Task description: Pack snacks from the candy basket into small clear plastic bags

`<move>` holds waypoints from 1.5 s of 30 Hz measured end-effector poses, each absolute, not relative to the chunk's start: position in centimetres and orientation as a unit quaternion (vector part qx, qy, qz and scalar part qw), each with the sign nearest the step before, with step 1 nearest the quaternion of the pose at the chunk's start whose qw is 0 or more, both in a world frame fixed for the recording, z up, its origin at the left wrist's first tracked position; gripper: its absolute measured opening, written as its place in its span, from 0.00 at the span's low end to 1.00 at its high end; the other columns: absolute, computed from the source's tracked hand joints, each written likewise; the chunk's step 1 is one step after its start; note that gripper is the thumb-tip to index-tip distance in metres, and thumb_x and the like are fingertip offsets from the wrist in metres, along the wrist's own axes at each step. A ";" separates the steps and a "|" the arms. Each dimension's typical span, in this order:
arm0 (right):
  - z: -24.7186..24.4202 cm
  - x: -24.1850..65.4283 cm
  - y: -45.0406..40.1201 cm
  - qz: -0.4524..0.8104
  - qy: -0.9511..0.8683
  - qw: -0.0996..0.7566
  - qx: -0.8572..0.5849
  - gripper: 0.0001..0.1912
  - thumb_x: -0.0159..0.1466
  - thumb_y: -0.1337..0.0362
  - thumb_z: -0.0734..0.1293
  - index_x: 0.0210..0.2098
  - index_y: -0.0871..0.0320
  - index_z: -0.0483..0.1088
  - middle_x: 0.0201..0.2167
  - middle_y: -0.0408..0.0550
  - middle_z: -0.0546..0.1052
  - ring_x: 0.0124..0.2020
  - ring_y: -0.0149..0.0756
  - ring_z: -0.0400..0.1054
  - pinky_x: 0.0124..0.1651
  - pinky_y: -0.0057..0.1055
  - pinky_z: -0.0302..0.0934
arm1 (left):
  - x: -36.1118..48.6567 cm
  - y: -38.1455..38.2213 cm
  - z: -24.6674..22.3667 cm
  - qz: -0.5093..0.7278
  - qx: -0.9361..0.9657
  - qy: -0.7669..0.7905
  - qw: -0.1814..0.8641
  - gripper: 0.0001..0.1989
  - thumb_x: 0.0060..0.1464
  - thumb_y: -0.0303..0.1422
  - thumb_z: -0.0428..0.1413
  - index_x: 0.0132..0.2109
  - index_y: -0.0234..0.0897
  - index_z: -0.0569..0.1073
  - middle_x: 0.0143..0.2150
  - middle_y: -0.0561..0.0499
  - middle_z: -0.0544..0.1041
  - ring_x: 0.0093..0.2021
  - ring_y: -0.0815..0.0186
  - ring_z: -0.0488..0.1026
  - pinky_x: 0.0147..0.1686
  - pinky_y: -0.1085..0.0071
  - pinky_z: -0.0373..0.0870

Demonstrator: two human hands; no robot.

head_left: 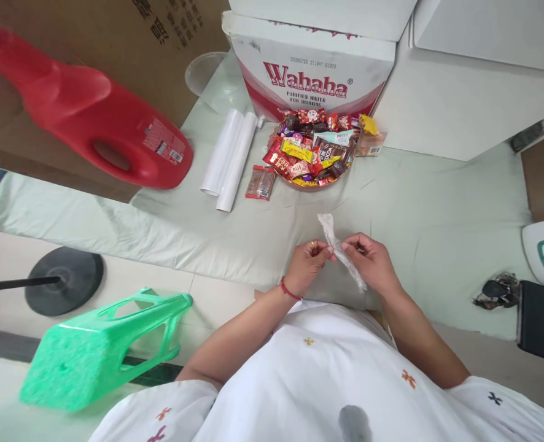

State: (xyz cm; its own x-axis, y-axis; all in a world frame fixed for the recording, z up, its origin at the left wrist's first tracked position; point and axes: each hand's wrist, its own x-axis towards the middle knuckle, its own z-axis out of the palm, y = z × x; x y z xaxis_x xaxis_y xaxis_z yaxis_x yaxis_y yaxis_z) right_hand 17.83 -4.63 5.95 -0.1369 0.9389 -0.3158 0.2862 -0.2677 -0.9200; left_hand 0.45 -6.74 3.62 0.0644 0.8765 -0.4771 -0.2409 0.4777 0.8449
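Note:
A twisted white strip (331, 230), crumpled and thin like tissue or plastic film, slants between my hands just above the cloth near my lap. My left hand (306, 264), with a ring and a red wrist cord, pinches it near the middle from the left. From the other side my right hand (372, 263) grips it with thumb and fingers, close to the left fingertips. One end sticks up past the fingers and the other hangs down toward my shirt. Beyond the hands stands a bowl (312, 186) heaped with wrapped candies (299, 150).
Two white rolls (229, 161) and a small snack packet (260, 183) lie left of the bowl. Behind it stands a Wahaha carton (313, 67). A red jug (110, 123) is at left, a green stool (101, 344) below it. Keys (501, 290) and a phone (535, 319) lie right.

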 end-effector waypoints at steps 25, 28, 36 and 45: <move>5.6 17.4 -5.7 0.426 -0.562 0.366 -0.608 0.16 0.71 0.46 0.63 0.38 0.51 0.64 0.26 0.40 0.69 0.27 0.36 0.62 0.32 0.34 0.58 | 2.5 -7.8 3.9 0.357 0.102 0.369 0.852 0.34 0.42 0.60 0.69 0.44 0.36 0.78 0.41 0.45 0.80 0.41 0.61 0.76 0.38 0.66 0.74; 5.6 17.4 -5.9 0.397 -0.589 0.353 -0.608 0.15 0.72 0.47 0.62 0.39 0.51 0.64 0.25 0.40 0.70 0.26 0.35 0.63 0.31 0.33 0.58 | 3.4 -7.4 3.8 0.391 0.074 0.373 0.838 0.26 0.38 0.44 0.76 0.41 0.35 0.78 0.37 0.49 0.79 0.36 0.66 0.75 0.37 0.68 0.73; 4.7 18.8 -5.1 0.551 -0.468 0.381 -0.576 0.19 0.67 0.43 0.68 0.35 0.52 0.64 0.23 0.36 0.65 0.19 0.29 0.55 0.23 0.30 0.52 | 1.6 -7.3 3.7 0.423 0.089 0.376 0.820 0.23 0.38 0.34 0.76 0.33 0.35 0.70 0.28 0.56 0.74 0.27 0.74 0.70 0.29 0.74 0.64; 4.3 17.1 -5.6 0.609 -0.413 0.343 -0.584 0.21 0.60 0.42 0.72 0.34 0.54 0.71 0.27 0.42 0.72 0.27 0.33 0.64 0.31 0.30 0.61 | 2.4 -7.9 3.1 0.502 0.180 0.422 0.733 0.27 0.39 0.37 0.75 0.30 0.37 0.62 0.28 0.59 0.71 0.29 0.74 0.67 0.34 0.73 0.63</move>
State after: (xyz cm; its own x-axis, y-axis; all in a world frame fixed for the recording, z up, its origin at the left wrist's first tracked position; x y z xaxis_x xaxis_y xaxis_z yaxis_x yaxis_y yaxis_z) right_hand 17.09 -5.65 4.27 -0.0829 0.9000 -0.4279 0.0655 -0.4235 -0.9035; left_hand 2.42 -7.89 3.06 0.1393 0.8881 -0.4381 -0.5838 0.4310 0.6881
